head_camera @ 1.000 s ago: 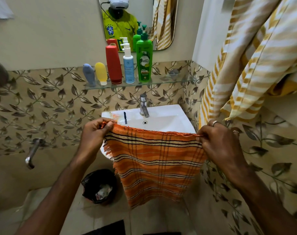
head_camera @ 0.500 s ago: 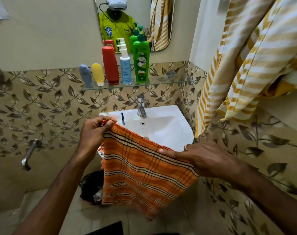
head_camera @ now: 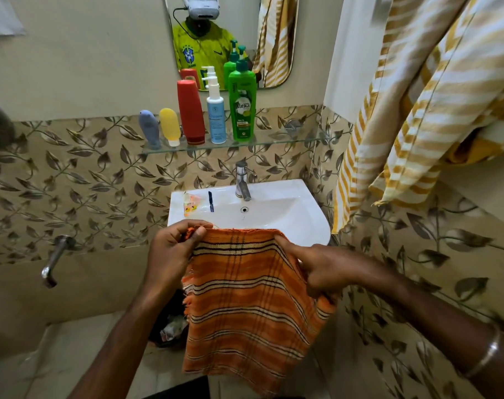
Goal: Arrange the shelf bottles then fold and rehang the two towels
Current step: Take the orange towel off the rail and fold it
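An orange striped towel [head_camera: 245, 306] hangs folded in front of the sink. My left hand [head_camera: 173, 251] pinches its top left corner. My right hand [head_camera: 317, 269] grips its right edge, fingers pointing left along the fold. A yellow-and-white striped towel [head_camera: 412, 110] hangs at the upper right. On the glass shelf [head_camera: 288, 139] stand several bottles in a row: a grey-blue tube [head_camera: 148, 128], a yellow tube [head_camera: 170, 126], a red bottle [head_camera: 191, 110], a white-blue spray bottle [head_camera: 216, 113] and a green pump bottle [head_camera: 242, 105].
A white sink [head_camera: 297, 214] with a chrome tap [head_camera: 242, 182] sits just behind the towel; small packets [head_camera: 191, 204] lie on its rim. A mirror [head_camera: 230, 38] hangs above the shelf. A wall tap [head_camera: 53, 260] sticks out at left. A black bin [head_camera: 170, 326] stands on the floor.
My right hand slid down and left along the orange towel, then took hold of its right edge. The towel now hangs narrower and longer. My left hand kept its corner.
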Demonstrator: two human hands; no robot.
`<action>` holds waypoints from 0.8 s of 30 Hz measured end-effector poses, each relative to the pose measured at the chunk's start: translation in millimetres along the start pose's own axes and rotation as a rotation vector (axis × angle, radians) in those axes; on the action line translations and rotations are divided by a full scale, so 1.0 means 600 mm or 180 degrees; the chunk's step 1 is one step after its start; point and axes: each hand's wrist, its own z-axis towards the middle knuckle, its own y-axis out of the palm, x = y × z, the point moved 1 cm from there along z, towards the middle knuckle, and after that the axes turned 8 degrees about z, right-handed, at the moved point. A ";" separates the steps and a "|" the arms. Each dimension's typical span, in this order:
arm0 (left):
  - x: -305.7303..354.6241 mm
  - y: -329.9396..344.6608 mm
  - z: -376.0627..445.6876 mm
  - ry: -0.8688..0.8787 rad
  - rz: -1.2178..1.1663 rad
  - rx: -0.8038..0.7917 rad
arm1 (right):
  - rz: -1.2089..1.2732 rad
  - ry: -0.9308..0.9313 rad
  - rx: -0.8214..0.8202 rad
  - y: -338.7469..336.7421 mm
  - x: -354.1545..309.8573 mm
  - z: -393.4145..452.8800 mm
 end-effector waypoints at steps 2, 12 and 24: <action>0.004 0.013 -0.024 0.0062 -0.0029 0.0021 | 0.0843 0.0044 0.0014 0.000 -0.005 0.010; 0.010 0.093 -0.112 0.0239 -0.0353 0.0133 | 0.2696 -0.0114 0.1052 0.009 -0.062 0.045; 0.034 0.118 -0.133 0.0609 -0.0083 -0.0212 | 0.3492 -0.0235 0.1497 0.012 -0.068 0.042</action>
